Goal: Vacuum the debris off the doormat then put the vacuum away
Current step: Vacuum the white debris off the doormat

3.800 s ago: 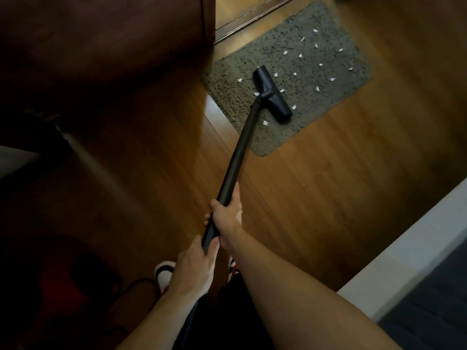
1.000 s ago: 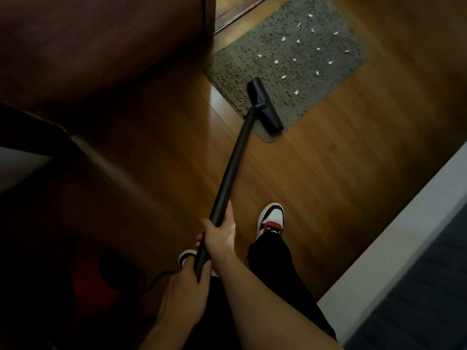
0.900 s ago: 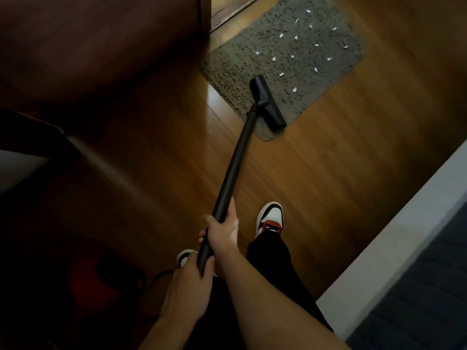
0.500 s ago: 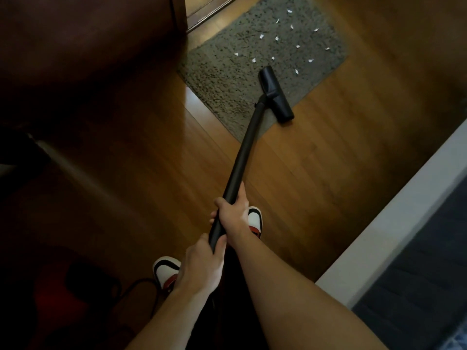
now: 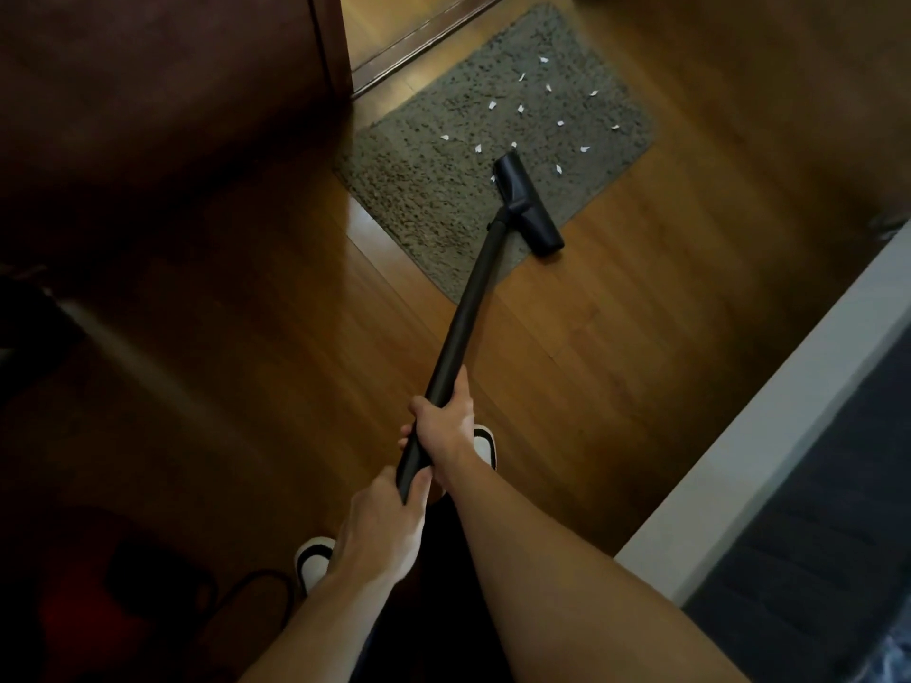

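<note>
Since a second ago the black floor head (image 5: 530,204) has slid from the doormat's near corner further along its near right edge, and its far end now sits among the scraps. The near strip of the doormat (image 5: 419,189), which was littered a few seconds back, is bare.

Around it lies glossy plank flooring (image 5: 616,337) in warm brown wood. A dark wooden panel (image 5: 172,91) fills the far left, and a door threshold (image 5: 419,37) runs just beyond the mat. At the right a pale, smooth ledge (image 5: 764,436) runs diagonally, with dark grey ribbed carpet (image 5: 813,559) beyond it. At the near left a dim red shape (image 5: 74,608) is too dark to make out, with a black cable (image 5: 256,584) looping beside it. Nothing lies between the head and the scraps.

There is one mat, grey, speckled, coarse-piled and round-cornered. About fourteen small white paper scraps (image 5: 520,108) are scattered over its far half. One straight black tube, the wand (image 5: 468,313), joins the bar-shaped head. Two white shoes show, the left shoe (image 5: 315,559) and the right shoe (image 5: 485,443), the latter partly hidden by the forearm.

Both hands are wrapped round the wand's near end. The right hand (image 5: 443,426) is further along, with its thumb lying along the tube, and the left hand (image 5: 382,529) is closed just behind it.
</note>
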The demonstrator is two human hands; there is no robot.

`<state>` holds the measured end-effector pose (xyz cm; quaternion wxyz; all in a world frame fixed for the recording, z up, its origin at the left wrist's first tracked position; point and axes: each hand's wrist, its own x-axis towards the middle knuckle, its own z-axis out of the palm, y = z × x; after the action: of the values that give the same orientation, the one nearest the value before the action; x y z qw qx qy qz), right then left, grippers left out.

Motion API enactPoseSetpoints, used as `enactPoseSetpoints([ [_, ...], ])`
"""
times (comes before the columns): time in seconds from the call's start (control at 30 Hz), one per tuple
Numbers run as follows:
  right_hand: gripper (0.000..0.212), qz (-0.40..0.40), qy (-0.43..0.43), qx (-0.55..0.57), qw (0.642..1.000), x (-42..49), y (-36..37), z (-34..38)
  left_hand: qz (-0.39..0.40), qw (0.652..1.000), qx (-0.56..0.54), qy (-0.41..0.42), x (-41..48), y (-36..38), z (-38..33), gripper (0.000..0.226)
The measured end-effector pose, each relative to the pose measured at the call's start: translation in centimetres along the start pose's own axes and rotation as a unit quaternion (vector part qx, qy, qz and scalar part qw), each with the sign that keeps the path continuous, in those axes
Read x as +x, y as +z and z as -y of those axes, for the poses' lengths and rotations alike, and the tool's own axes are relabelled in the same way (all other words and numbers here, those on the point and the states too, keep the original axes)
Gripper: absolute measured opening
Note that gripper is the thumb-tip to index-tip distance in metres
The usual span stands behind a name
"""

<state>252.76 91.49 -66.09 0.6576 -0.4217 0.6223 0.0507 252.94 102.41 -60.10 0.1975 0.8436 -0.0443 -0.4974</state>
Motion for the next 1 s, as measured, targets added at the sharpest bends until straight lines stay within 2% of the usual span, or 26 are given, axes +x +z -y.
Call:
enactPoseSetpoints([
  [0.23, 0.085, 0.006, 0.014, -0.005, 1.0, -2.7, 2.5, -3.7, -0.008, 1.0, -0.005, 0.016, -1.7, -0.6, 4.9, 0.039],
  [0.57, 0.093, 0.037, 0.032, -0.019, 0.999, -7.4, 7.3, -8.8, 0.029, 0.998, -0.04, -0.034, -4.9, -3.6, 12.0, 0.033],
  [0.77, 0.092, 0.046, 0.018, -0.015, 0.999, -7.3, 9.0, -8.4, 0.006, 0.999, -0.045, -0.027, -4.7, -4.4, 12.6, 0.039],
  [1.0, 0.086, 0.042, -0.006, -0.022, 0.999, -4.6, 7.8, -5.8, -0.025, 1.0, -0.014, -0.001, -2.7, -4.0, 9.3, 0.042],
])
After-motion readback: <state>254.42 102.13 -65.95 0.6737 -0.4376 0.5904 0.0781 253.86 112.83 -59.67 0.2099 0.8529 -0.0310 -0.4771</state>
